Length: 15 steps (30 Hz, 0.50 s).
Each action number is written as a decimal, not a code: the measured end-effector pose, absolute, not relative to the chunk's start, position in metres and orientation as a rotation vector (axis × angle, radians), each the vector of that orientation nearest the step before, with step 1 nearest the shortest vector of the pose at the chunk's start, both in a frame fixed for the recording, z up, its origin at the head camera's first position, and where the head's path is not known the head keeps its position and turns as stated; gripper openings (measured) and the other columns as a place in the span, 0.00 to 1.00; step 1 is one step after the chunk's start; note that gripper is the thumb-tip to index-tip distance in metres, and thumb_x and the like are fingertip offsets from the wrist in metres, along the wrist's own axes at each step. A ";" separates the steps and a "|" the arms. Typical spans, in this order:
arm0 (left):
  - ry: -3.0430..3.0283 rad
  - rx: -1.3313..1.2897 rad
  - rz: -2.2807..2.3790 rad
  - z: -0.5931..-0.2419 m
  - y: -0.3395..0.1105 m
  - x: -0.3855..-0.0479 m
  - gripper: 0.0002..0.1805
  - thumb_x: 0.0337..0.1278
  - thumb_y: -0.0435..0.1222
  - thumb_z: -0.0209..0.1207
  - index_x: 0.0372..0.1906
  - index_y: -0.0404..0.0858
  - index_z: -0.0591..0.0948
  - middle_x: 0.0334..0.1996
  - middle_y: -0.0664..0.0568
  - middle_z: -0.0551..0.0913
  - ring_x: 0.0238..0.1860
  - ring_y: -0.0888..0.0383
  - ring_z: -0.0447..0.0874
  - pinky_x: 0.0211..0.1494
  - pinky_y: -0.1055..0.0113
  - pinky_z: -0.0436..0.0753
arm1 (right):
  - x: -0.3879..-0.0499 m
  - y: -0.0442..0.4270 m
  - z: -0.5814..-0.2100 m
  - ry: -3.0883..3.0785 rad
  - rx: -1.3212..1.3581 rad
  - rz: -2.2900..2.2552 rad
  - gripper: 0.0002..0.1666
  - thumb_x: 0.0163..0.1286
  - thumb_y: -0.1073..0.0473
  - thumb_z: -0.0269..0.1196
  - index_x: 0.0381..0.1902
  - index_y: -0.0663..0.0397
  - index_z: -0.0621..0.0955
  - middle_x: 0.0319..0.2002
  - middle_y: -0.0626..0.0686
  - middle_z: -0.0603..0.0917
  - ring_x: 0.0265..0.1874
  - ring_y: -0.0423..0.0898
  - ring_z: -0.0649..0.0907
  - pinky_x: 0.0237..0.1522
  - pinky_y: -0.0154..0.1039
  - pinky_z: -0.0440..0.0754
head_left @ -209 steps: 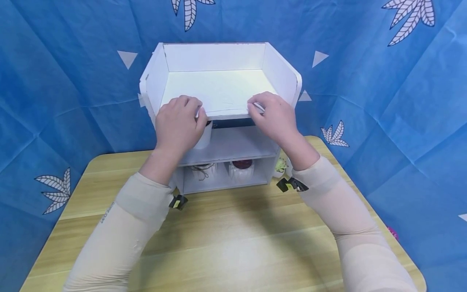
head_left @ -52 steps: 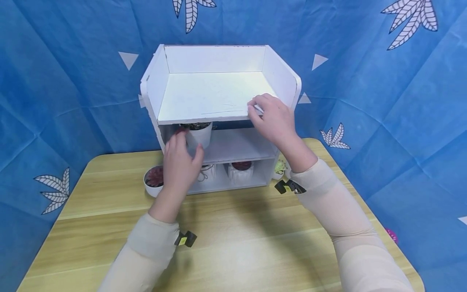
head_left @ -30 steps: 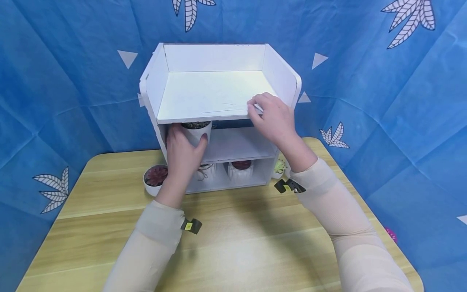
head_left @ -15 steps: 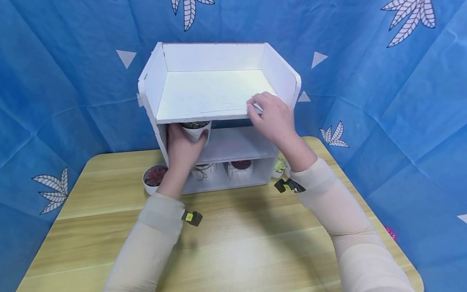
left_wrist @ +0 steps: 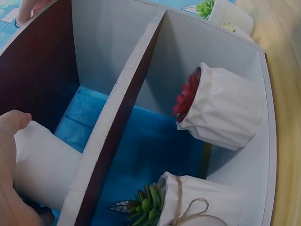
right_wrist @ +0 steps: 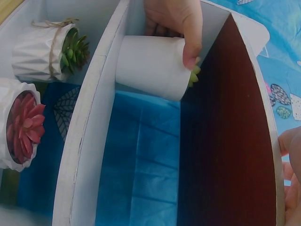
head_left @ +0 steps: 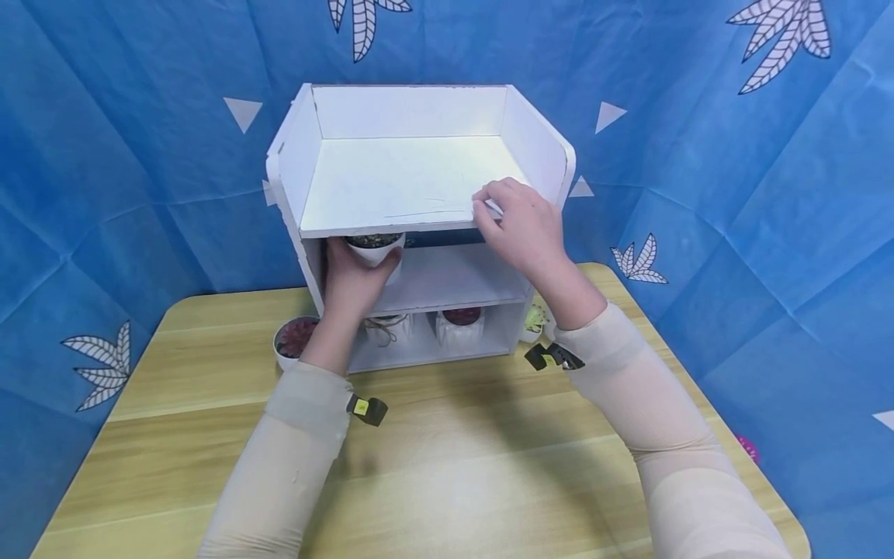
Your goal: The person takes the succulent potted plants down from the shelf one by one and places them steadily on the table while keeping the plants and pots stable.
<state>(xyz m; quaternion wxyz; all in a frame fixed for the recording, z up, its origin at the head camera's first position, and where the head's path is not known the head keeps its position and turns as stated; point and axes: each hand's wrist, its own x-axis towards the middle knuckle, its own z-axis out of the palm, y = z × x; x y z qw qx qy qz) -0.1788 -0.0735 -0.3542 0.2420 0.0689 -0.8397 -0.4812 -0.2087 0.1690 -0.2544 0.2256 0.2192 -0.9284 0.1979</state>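
While the right hand (head_left: 520, 221) grips the front edge of the top board (head_left: 419, 178) of the white shelf (head_left: 541, 144) toward its right end, thumb and fingers curled round that edge, the left hand (head_left: 352, 279) holds a smooth white pot (right_wrist: 150, 66), its thumb near the pot's rim. That pot is at the left end of the shelf, between the top board and the middle board (head_left: 454, 279); dark soil (head_left: 375, 241) shows in it, and yellow-green leaf tips (right_wrist: 194, 76) poke out. Whether the middle board bears its weight I cannot tell. Lower in the shelf, a ridged white pot (right_wrist: 35, 56) tied with twine (right_wrist: 53, 42) holds a green succulent (right_wrist: 74, 52); right of it, a second ridged pot (left_wrist: 225, 106) holds a red succulent (right_wrist: 27, 127). Left of the shelf, a white bowl (head_left: 283, 360) with a dark red plant (head_left: 296, 335) stands on the desk (head_left: 447, 458); just right of the shelf is a small white pot (head_left: 531, 337) with a yellow-green plant (head_left: 535, 317)
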 end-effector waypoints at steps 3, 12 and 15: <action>-2.287 0.183 -1.355 -0.357 -0.074 -0.182 0.59 0.53 0.54 0.68 0.78 0.45 0.40 0.74 0.43 0.53 0.76 0.51 0.53 0.76 0.56 0.57 | -0.209 0.169 -0.255 -2.562 0.604 0.541 0.23 0.76 0.44 0.48 0.51 0.45 0.85 0.51 0.48 0.84 0.45 0.47 0.81 0.40 0.46 0.80; -2.253 0.164 -1.420 -0.359 -0.077 -0.187 0.62 0.50 0.53 0.71 0.78 0.43 0.40 0.74 0.43 0.54 0.75 0.51 0.55 0.76 0.57 0.57 | -0.209 0.169 -0.255 -2.556 0.604 0.546 0.23 0.76 0.44 0.48 0.51 0.45 0.85 0.50 0.48 0.84 0.44 0.47 0.81 0.39 0.46 0.80; -2.261 0.167 -1.423 -0.360 -0.078 -0.189 0.63 0.50 0.53 0.71 0.78 0.43 0.40 0.74 0.43 0.54 0.75 0.50 0.56 0.76 0.56 0.57 | -0.210 0.169 -0.255 -2.554 0.601 0.541 0.23 0.76 0.44 0.48 0.51 0.45 0.85 0.50 0.47 0.84 0.44 0.47 0.81 0.39 0.45 0.79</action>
